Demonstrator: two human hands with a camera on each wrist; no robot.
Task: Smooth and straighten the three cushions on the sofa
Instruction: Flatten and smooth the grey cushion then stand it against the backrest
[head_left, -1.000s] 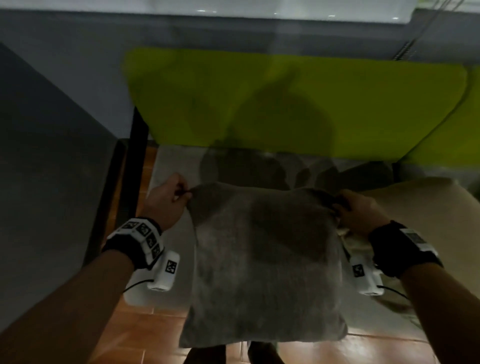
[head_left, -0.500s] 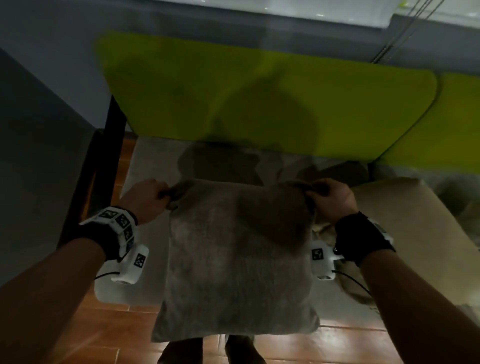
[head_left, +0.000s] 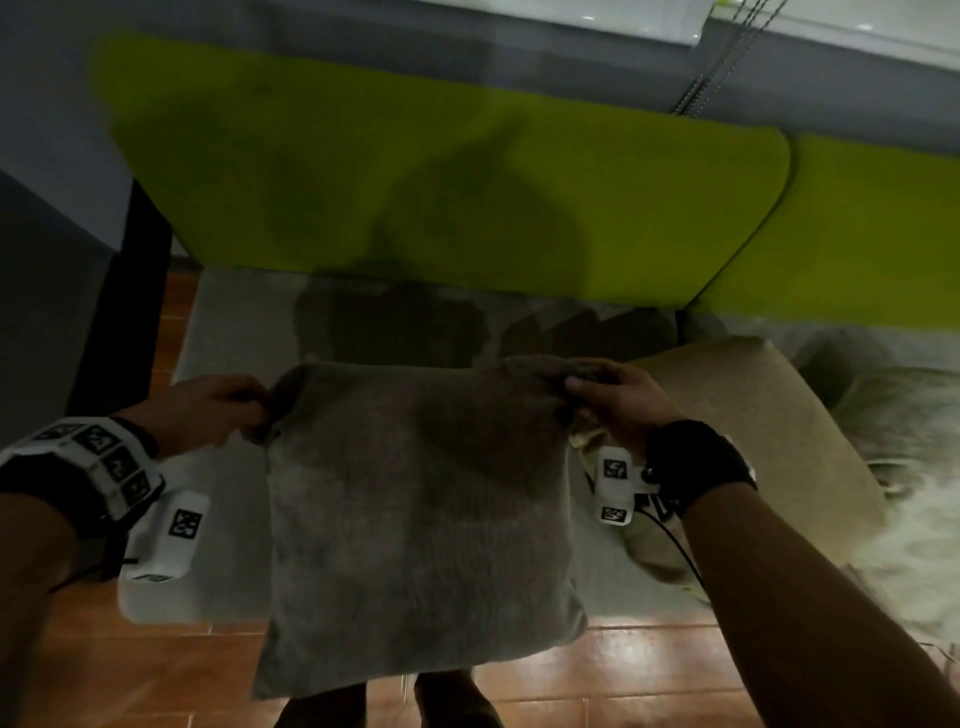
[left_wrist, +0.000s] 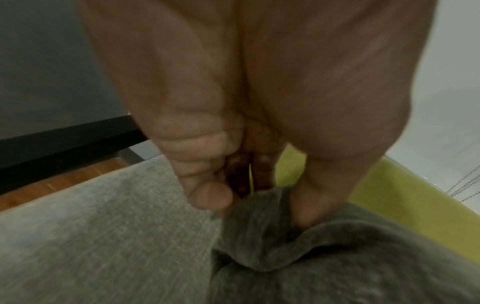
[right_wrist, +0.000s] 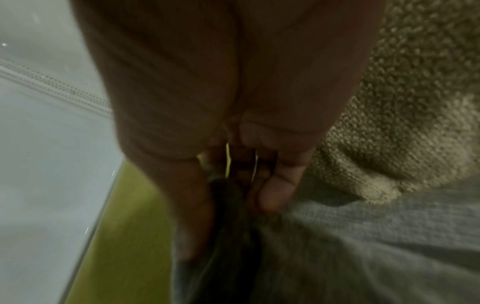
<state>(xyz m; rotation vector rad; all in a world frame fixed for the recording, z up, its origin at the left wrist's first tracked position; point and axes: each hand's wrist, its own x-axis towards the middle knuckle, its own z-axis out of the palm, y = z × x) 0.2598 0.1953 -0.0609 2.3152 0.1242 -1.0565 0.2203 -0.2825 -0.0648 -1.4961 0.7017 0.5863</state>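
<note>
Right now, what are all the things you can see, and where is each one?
grey plush square cushion: one, grey, hanging by its top corners in front of the sofa
beige knobbly cushion: one, beige, lying on the seat at right
pale shaggy cushion: one, whitish, far right on the seat
lime-green back pads: two, green, along the sofa's back
light grey sofa seat: one, grey, under the cushions
reddish tiled floor: brown-red, below
left hand: grips the grey cushion's left top corner
right hand: grips its right top corner

head: above, facing down | wrists: close along fingers (left_wrist: 207, 195) | shared: grey cushion (head_left: 415, 519)
</note>
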